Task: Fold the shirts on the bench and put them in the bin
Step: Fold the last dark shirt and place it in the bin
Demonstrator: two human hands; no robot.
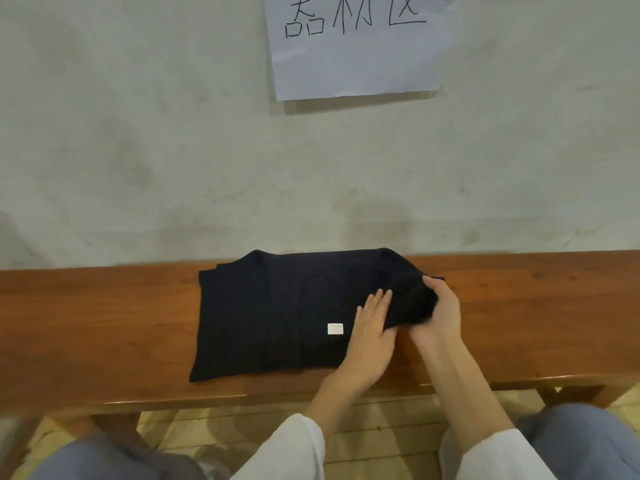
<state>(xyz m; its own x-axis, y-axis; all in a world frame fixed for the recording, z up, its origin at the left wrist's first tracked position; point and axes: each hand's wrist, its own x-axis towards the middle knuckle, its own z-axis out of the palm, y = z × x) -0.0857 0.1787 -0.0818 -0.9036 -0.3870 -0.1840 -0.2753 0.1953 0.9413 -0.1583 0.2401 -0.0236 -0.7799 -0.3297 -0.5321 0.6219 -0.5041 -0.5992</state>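
Writing: a paper sheet (356,57) was hung on the wall (138,133); three handwritten characters, "器材区", were inked across it.
Tag: a small white tag (335,329) was seen on the dark navy shirt (263,317); its print was too small to be read.
Shirt: it was spread, partly folded, at the middle of the wooden worktop (104,323), its far edge reaching the wall and its near edge kept just short of the worktop's near edge.
Left: the left grip (372,327) was laid flat, fingers straight, on the shirt just right of the tag.
Right: the right grip (440,313) was curled round the shirt's bunched right end.
Room: bare wood was left on both sides of the shirt.
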